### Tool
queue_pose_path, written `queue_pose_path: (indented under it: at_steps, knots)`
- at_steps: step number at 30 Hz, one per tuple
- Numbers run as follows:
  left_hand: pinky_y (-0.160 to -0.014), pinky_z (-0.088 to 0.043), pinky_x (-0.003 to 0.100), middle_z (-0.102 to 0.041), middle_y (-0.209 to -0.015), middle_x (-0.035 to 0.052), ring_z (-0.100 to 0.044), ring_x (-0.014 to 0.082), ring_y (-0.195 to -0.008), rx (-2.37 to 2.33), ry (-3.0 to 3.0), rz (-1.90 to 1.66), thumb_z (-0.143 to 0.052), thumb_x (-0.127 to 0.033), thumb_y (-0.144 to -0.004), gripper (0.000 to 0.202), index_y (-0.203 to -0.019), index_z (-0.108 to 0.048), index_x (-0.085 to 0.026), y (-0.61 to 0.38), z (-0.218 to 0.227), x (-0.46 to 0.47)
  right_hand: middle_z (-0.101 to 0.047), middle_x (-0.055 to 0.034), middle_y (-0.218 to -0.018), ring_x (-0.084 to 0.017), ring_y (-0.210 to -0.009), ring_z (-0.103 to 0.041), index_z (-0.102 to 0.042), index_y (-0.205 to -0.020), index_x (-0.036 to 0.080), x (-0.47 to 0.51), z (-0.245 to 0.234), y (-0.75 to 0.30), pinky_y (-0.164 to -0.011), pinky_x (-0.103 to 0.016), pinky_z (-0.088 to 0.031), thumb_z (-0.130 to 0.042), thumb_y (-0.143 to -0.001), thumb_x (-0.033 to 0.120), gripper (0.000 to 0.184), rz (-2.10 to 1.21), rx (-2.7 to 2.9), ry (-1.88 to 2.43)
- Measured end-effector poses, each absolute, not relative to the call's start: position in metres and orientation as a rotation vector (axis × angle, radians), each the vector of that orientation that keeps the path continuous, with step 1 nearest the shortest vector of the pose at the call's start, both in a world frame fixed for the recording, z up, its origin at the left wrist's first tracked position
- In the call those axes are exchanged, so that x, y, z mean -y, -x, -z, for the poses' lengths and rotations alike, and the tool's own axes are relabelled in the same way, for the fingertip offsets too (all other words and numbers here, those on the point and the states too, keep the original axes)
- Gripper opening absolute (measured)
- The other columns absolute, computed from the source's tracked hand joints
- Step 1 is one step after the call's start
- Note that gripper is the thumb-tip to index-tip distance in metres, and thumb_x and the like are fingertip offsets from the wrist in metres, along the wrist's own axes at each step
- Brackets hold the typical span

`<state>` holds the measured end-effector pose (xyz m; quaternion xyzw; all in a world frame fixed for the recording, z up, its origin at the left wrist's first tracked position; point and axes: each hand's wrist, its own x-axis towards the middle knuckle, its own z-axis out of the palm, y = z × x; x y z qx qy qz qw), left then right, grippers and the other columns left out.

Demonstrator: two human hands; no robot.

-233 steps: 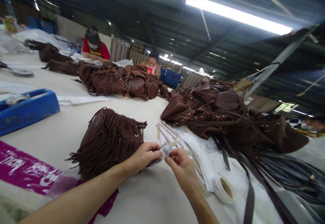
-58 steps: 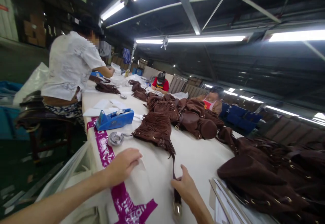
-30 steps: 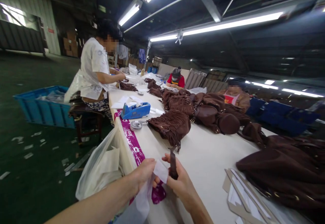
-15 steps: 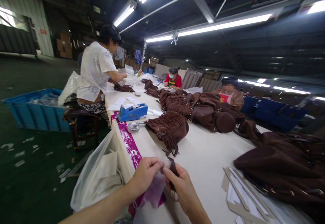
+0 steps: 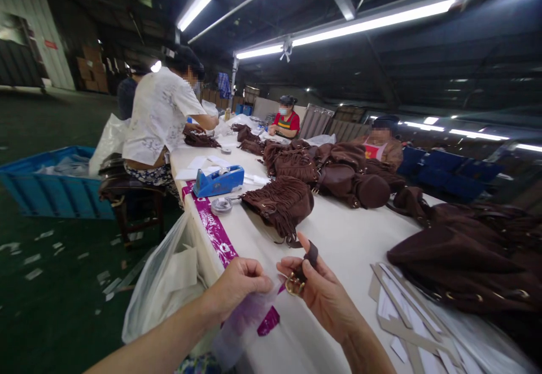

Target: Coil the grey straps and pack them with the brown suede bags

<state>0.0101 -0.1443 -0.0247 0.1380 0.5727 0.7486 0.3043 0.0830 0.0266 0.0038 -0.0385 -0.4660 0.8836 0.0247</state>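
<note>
My left hand [image 5: 243, 286] pinches a thin translucent plastic sheet or bag [image 5: 249, 320] that hangs down over the table's edge. Just to its right, my right hand [image 5: 319, 283] is closed on a dark brown strap [image 5: 311, 253] with gold-coloured metal hardware [image 5: 293, 285] dangling at the palm. The strap loops round the fingers. Beyond the hands lies a brown fringed bag [image 5: 282, 207] on the white table [image 5: 342, 261]. Whether the strap joins that bag I cannot tell.
A blue tape dispenser [image 5: 218, 181] and a grey coil [image 5: 222, 205] stand near the left edge. More brown bags [image 5: 461, 261] and cardboard pieces [image 5: 396, 306] lie at right. A plastic sack [image 5: 163, 289] hangs at the table's side. Co-workers [image 5: 163, 114] are around the table.
My right hand has moved a little apart from the left with the strap, and the gold hardware now shows. The left hand still pinches the plastic. The view has shifted slightly.
</note>
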Motion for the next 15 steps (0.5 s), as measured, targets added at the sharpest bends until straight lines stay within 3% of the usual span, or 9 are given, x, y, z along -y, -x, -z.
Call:
queue_pose_path:
  at_steps: [3, 7, 15]
  knots:
    - [-0.046, -0.034, 0.021, -0.059, -0.052, 0.0005, -0.048, 0.0095, -0.045, -1.419, -0.321, -1.925, -0.076, -0.024, -0.051, 0.021, -0.056, -0.059, -0.012, -0.016, 0.028, 0.143, -0.073, -0.0053, -0.099, -0.020, -0.096, -0.067, -0.041, -0.138, 0.030, -0.022, -0.005, -0.081, -0.093, -0.042, -0.046, -0.074, -0.078, 0.035, 0.070, -2.673, 1.366, 0.119]
    - [-0.046, -0.039, 0.023, -0.060, -0.051, 0.0017, -0.051, 0.0115, -0.043, -1.365, -0.294, -1.903, -0.078, -0.024, -0.051, 0.023, -0.056, -0.060, -0.012, -0.021, 0.029, 0.140, -0.074, -0.0025, -0.095, -0.019, -0.093, -0.067, -0.050, -0.130, 0.029, -0.017, -0.008, -0.079, -0.094, -0.043, -0.046, -0.075, -0.078, 0.035, 0.058, -2.672, 1.296, 0.109]
    - [-0.045, -0.041, 0.024, -0.060, -0.052, 0.0026, -0.052, 0.0123, -0.043, -1.376, -0.263, -1.894, -0.077, -0.023, -0.050, 0.021, -0.057, -0.061, -0.011, -0.025, 0.026, 0.134, -0.073, -0.0024, -0.093, -0.020, -0.094, -0.066, -0.038, -0.140, 0.029, -0.013, -0.005, -0.079, -0.094, -0.043, -0.044, -0.073, -0.080, 0.034, 0.070, -2.704, 1.360, 0.052]
